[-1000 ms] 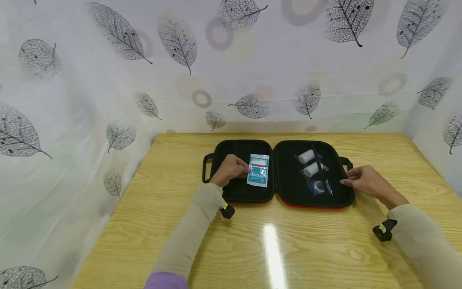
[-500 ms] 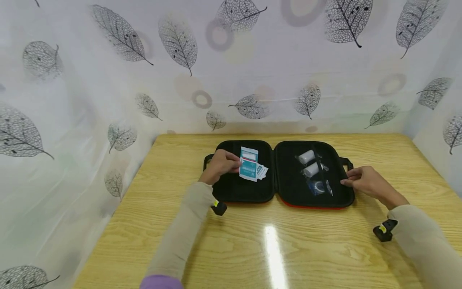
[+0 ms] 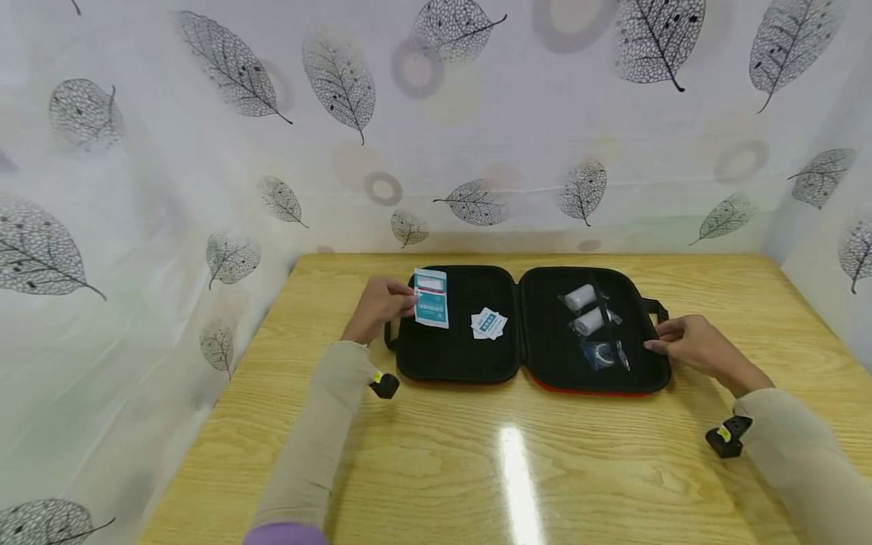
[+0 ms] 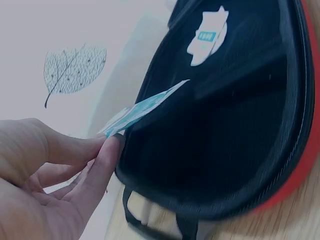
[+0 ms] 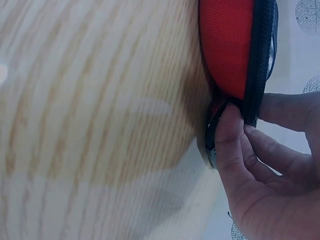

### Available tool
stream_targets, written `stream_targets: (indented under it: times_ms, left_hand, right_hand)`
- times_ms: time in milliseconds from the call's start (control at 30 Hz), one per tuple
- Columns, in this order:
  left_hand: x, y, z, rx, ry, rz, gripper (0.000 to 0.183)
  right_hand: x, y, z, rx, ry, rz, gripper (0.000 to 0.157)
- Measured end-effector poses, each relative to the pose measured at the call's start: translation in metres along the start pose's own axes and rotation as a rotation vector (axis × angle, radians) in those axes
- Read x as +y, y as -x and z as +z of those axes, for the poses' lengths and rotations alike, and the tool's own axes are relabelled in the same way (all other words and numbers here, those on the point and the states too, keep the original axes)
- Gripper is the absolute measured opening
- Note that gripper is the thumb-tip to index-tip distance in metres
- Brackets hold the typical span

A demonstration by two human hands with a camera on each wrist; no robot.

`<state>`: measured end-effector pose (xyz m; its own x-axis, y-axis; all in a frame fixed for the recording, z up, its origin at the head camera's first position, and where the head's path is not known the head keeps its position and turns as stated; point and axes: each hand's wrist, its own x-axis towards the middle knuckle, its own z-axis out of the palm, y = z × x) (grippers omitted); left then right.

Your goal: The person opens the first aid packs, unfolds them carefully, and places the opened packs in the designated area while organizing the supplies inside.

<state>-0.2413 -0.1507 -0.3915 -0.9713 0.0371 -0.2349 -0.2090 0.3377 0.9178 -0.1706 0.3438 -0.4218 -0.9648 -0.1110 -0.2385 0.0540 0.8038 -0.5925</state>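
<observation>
An unfolded zip case [image 3: 458, 371], black inside and red outside, lies on the table. My left hand [image 3: 378, 304] pinches a flat teal-and-white packet [image 3: 431, 299] by its edge, above the left half of the case. In the left wrist view the packet [image 4: 145, 107] is tilted, nearly edge-on, between thumb and fingers. Several small white packets [image 3: 488, 324] with teal print lie fanned in that half. At the far right my right hand [image 3: 691, 344] grips the rim of the case's right half. The right wrist view shows thumb and fingers around the black zipped edge [image 5: 260, 65].
Under an elastic strap in the right half sit two wrapped white rolls [image 3: 587, 322] and a blue clear-bagged item [image 3: 599, 354]. Black handles [image 3: 655, 308] stick out at both ends. Leaf-printed sheeting [image 3: 470, 113] hangs behind and left of the wooden table [image 3: 579, 469].
My left hand has lifted the teal packet and carried it leftward, uncovering the small white packets. The right hand stays at the case's rim.
</observation>
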Motion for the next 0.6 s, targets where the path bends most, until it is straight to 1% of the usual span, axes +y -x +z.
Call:
stream_targets:
  times_ms: [100, 267, 400, 600]
  left_hand:
    - [-0.003, -0.002, -0.005, 0.021, -0.017, 0.001, 0.021]
    - [-0.007, -0.006, -0.009, 0.033, -0.037, -0.012, 0.020]
    - [-0.011, -0.010, -0.007, 0.054, -0.075, 0.003, 0.018]
    - [-0.014, -0.013, -0.001, 0.102, -0.150, 0.032, 0.017]
  right_hand:
    - [0.001, 0.000, -0.001, -0.005, -0.003, 0.005, 0.066]
    - [0.002, 0.001, -0.001, 0.001, -0.010, 0.008, 0.066]
    - [0.002, 0.000, 0.000, 0.010, -0.012, 0.002, 0.064]
    - [0.001, 0.000, 0.001, 0.011, -0.013, 0.012, 0.064]
